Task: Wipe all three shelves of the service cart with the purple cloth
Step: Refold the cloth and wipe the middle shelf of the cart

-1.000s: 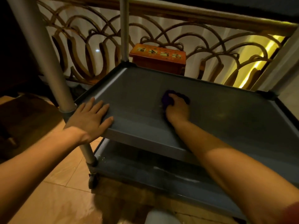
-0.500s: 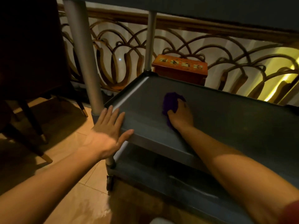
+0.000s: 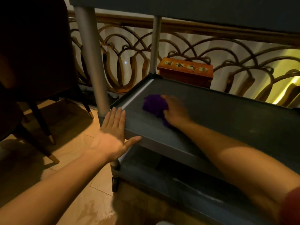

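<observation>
Two bare hands work at the middle shelf [image 3: 227, 120] of the dark grey service cart; the left hand [image 3: 113, 135] lies flat and spread at the shelf's near-left corner, fingers extended along the left rim beside the front post [image 3: 92, 62], thumb pressed against the front edge, gripping nothing; the right hand [image 3: 176, 111] is motion-blurred, palm down on the purple cloth [image 3: 155, 105], pressing it to the shelf surface; whether the fingers curl around the fabric cannot be told from the blur. The cloth is bunched, resting on the left half of the middle shelf, near the left rim and protruding to the left of the right hand. The underside of the top shelf [image 3: 194, 7] spans the upper frame; the bottom shelf [image 3: 178, 184] shows below the right forearm, with pale streaks on its surface; a caster wheel [image 3: 115, 182] sits under its near-left corner on the tiled floor [image 3: 78, 159]. A rear post [image 3: 155, 44] rises from the far-left corner. Behind the cart: an ornate curved railing [image 3: 227, 51] and an orange wooden box [image 3: 185, 70]; to the left, a dark chair [image 3: 37, 62].
</observation>
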`<state>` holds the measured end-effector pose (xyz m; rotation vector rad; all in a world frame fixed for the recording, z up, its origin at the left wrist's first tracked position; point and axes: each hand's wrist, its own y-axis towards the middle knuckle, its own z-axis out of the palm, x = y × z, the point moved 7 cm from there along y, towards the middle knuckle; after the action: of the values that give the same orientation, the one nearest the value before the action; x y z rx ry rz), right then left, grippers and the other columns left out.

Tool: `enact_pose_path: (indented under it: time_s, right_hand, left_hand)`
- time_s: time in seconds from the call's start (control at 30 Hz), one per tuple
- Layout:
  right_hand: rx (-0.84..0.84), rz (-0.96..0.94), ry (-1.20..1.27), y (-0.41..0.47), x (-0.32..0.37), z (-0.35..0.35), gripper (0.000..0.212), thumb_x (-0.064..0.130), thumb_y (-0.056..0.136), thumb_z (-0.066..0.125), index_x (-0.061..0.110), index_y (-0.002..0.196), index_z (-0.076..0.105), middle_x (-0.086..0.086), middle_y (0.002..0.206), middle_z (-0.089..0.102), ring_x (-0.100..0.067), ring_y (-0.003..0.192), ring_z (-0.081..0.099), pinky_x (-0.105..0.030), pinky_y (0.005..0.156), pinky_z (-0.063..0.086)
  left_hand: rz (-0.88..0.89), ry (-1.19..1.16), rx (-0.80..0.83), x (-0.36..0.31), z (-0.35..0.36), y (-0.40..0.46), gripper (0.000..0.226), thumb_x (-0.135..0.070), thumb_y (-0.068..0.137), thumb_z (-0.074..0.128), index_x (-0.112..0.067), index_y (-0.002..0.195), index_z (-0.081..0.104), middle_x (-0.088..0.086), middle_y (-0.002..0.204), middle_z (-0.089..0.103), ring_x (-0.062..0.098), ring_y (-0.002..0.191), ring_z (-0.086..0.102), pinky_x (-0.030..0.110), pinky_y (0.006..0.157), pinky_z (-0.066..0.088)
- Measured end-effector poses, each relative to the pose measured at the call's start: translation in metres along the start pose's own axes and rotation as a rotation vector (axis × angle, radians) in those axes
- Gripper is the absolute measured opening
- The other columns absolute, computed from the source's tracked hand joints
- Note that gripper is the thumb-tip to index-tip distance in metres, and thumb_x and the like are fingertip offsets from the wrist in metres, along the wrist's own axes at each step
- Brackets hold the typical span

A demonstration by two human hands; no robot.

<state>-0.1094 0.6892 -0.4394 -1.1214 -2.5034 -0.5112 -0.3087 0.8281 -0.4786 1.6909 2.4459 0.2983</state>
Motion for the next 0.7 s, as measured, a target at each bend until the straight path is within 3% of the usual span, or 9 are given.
enact_pose_path:
  time_s: [0.07,0.17,0.23,0.3,0.37,0.47,0.57,0.63,0.7]
  right_hand:
    - [-0.042,0.137,-0.010,0.009,-0.022,-0.003,0.042,0.020,0.103,0.047,0.017,0.144,0.051,-0.013,0.149,0.052,-0.033,0.133,0.052,-0.041,0.108,0.043]
    - [-0.013,0.100,0.223,0.013,0.015,0.019,0.040,0.045,0.103,0.041,0.022,0.111,0.072,-0.004,0.111,0.071,-0.024,0.094,0.065,-0.032,0.078,0.047]
    - [0.067,0.050,0.427,0.007,0.042,0.032,0.036,0.055,0.095,0.047,0.033,0.111,0.070,0.006,0.104,0.068,-0.015,0.088,0.060,-0.027,0.073,0.044]
    - [0.209,-0.011,0.505,-0.003,0.051,0.041,0.025,0.033,0.092,0.057,0.038,0.116,0.066,0.009,0.112,0.063,-0.013,0.096,0.057,-0.019,0.070,0.040]
    - [0.371,-0.060,0.466,-0.015,0.046,0.038,0.043,0.012,0.090,0.063,0.041,0.121,0.064,0.005,0.135,0.055,-0.013,0.111,0.052,-0.017,0.075,0.040]
    - [0.526,-0.116,0.350,-0.027,0.033,0.017,0.055,0.001,0.086,0.067,0.039,0.125,0.063,0.004,0.147,0.049,-0.016,0.125,0.051,-0.018,0.089,0.042]
    - [0.581,-0.159,0.201,-0.032,0.036,-0.003,0.065,0.016,0.083,0.075,0.040,0.138,0.051,0.006,0.143,0.043,-0.011,0.115,0.048,-0.017,0.079,0.041]
    - [0.493,-0.115,0.159,-0.024,0.050,-0.007,0.077,0.037,0.081,0.076,0.039,0.148,0.038,0.000,0.150,0.041,-0.014,0.115,0.047,-0.019,0.072,0.041]
    - [0.377,-0.050,0.111,-0.016,0.070,0.002,0.080,0.042,0.083,0.074,0.030,0.152,0.036,-0.005,0.150,0.046,-0.019,0.115,0.051,-0.023,0.072,0.043]
  left_hand:
    - [-0.027,-0.013,-0.026,-0.003,0.003,0.000,0.115,-0.093,0.079,0.005,-0.010,0.157,-0.009,0.009,0.163,-0.014,0.024,0.152,-0.016,0.038,0.122,-0.012]
    - [-0.028,-0.027,-0.024,0.002,0.007,0.004,0.118,-0.094,0.078,0.007,-0.009,0.158,-0.007,0.010,0.166,-0.010,0.023,0.152,-0.016,0.038,0.122,-0.012]
    - [-0.023,-0.028,-0.017,0.004,0.008,0.005,0.119,-0.095,0.077,0.008,-0.009,0.158,-0.008,0.011,0.167,-0.009,0.023,0.153,-0.015,0.038,0.122,-0.012]
    - [-0.021,-0.034,0.003,0.006,0.007,0.004,0.119,-0.095,0.076,0.008,-0.010,0.158,-0.010,0.012,0.167,-0.010,0.023,0.153,-0.016,0.037,0.121,-0.013]
    - [-0.021,-0.040,0.022,0.005,0.004,0.003,0.118,-0.095,0.077,0.008,-0.011,0.158,-0.012,0.011,0.168,-0.012,0.023,0.153,-0.017,0.035,0.120,-0.015]
    - [-0.008,-0.042,0.067,0.002,0.000,0.002,0.121,-0.097,0.074,0.007,-0.012,0.157,-0.014,0.011,0.167,-0.015,0.023,0.153,-0.018,0.035,0.120,-0.015]
    - [-0.013,-0.030,0.095,0.002,0.001,0.002,0.128,-0.100,0.067,0.004,-0.011,0.157,-0.016,0.012,0.167,-0.017,0.024,0.153,-0.020,0.037,0.121,-0.014]
    - [-0.020,-0.019,0.109,0.003,0.002,0.003,0.131,-0.101,0.064,0.004,-0.010,0.156,-0.017,0.012,0.167,-0.017,0.025,0.153,-0.019,0.037,0.122,-0.013]
    - [-0.026,-0.006,0.121,0.003,0.002,0.003,0.132,-0.102,0.064,0.007,-0.010,0.156,-0.018,0.012,0.167,-0.017,0.024,0.153,-0.019,0.038,0.122,-0.013]
